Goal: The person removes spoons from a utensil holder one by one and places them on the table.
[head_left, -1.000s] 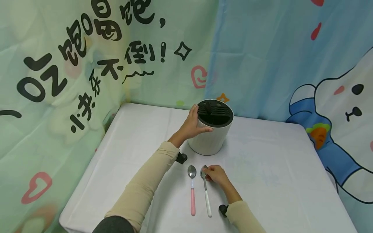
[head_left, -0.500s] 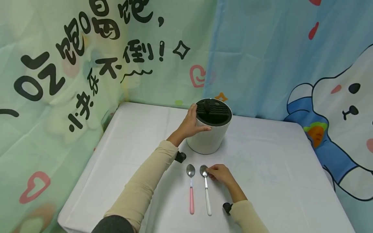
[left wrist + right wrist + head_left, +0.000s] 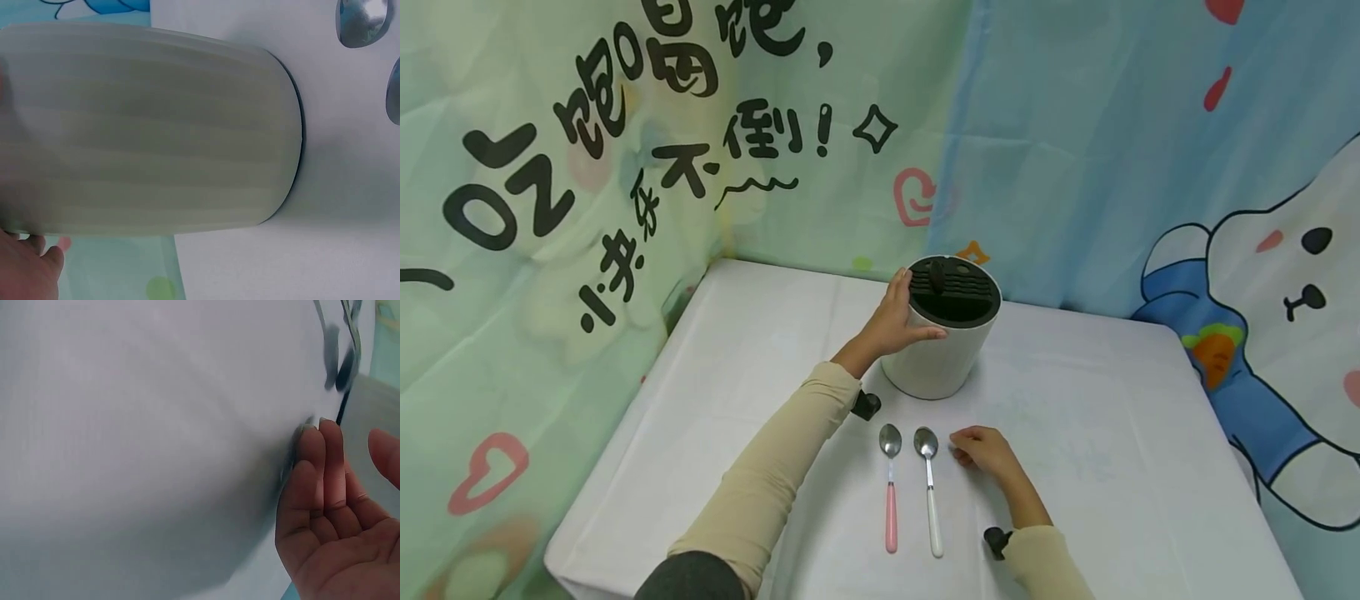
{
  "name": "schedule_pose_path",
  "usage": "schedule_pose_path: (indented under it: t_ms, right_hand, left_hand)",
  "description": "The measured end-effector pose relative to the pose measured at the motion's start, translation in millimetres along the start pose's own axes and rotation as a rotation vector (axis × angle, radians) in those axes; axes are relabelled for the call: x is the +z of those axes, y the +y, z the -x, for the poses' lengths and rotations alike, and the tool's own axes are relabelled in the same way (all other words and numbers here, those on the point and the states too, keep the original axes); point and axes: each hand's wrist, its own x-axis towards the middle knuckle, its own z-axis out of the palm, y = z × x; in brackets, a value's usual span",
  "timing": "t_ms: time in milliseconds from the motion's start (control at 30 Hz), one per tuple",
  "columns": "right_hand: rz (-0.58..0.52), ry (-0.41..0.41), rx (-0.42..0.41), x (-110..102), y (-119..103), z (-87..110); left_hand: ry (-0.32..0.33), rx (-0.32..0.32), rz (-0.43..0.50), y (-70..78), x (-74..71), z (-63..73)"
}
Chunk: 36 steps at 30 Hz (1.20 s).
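Observation:
On the white table stands a white utensil holder (image 3: pixel 934 367) with a black slotted top. My left hand (image 3: pixel 897 321) grips its upper left side, thumb across the front and fingers on the far side; its ribbed wall (image 3: pixel 150 131) fills much of the left wrist view. In front of it lie two spoons side by side, bowls toward the holder: a pink-handled spoon (image 3: pixel 891 517) on the left and a white-handled spoon (image 3: pixel 934 521) on the right. My right hand (image 3: pixel 987 452) is just right of the white-handled spoon's bowl, apart from it, fingers loosely bent and holding nothing.
A white cloth covers the table (image 3: pixel 1097 450). Behind it and at the left hang printed curtains (image 3: pixel 820 217), green and blue, with lettering and a cartoon rabbit. A black wrist camera (image 3: pixel 997 542) sits below my right hand.
My right hand has let go of the white-handled spoon's bowl and moved right, away from it. The spoon's handle has swung slightly left. My left hand keeps its place on the holder.

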Motion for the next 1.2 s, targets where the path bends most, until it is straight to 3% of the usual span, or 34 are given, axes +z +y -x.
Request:
schedule_pose_path:
  t_ms: [300, 500, 567, 700, 833, 1067, 1200]
  right_hand:
    - [-0.030, 0.058, 0.007, -33.3, -4.7, -4.6]
    - [-0.020, 0.116, 0.005, -52.4, -20.7, -12.4]
    - [-0.012, 0.151, 0.009, -57.6, -20.1, -24.4]
    - [0.022, 0.258, -0.037, -67.3, -1.2, -66.8]
    - [0.016, 0.330, -0.112, -74.6, -5.3, -81.7]
    - [-0.013, 0.356, -0.201, -73.5, -95.8, -21.1]
    - [0.027, 0.372, -0.244, -68.9, -121.6, -10.2]
  left_hand:
    - [-0.008, 0.020, -0.014, -2.3, -0.1, -0.4]
    - [-0.005, 0.015, -0.012, -2.7, 1.1, -0.2]
    - [-0.003, 0.012, -0.014, -2.8, 0.9, -0.6]
    - [-0.002, 0.013, -0.022, -2.8, -0.6, -1.4]
    - [-0.003, 0.012, -0.021, -2.6, -1.2, -1.7]
    - [-0.003, 0.015, -0.026, -2.0, -1.6, -1.7]
    - [-0.005, 0.017, -0.023, -2.0, -1.6, -1.2]
